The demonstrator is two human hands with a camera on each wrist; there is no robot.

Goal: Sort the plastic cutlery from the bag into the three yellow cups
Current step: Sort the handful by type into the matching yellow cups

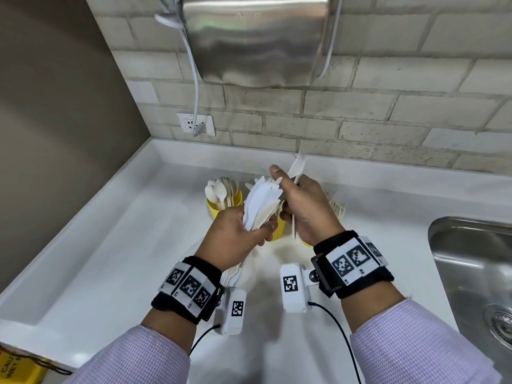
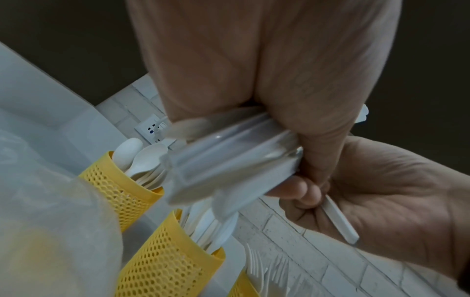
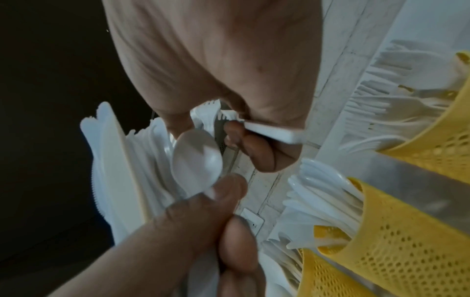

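Above the cups, my left hand (image 1: 235,236) grips a fanned bundle of white plastic cutlery (image 1: 261,203), mostly knives. A spoon (image 3: 195,160) lies in the bundle under my left thumb. My right hand (image 1: 304,206) grips a white fork (image 1: 297,166) by its handle (image 2: 340,223), and its thumb reaches onto the top of the bundle. Three yellow mesh cups stand in a row behind the hands. The left cup (image 1: 213,211) holds spoons, the middle cup (image 1: 278,231) is mostly hidden, and the right cup (image 3: 447,140) holds forks (image 1: 336,207).
More white cutlery (image 1: 235,273) lies on the white counter (image 1: 110,259) under my left wrist. A steel sink (image 1: 471,273) is at the right. On the brick wall are a socket (image 1: 196,124) and a steel dryer (image 1: 257,37). A yellow sign (image 1: 16,367) sits bottom left.
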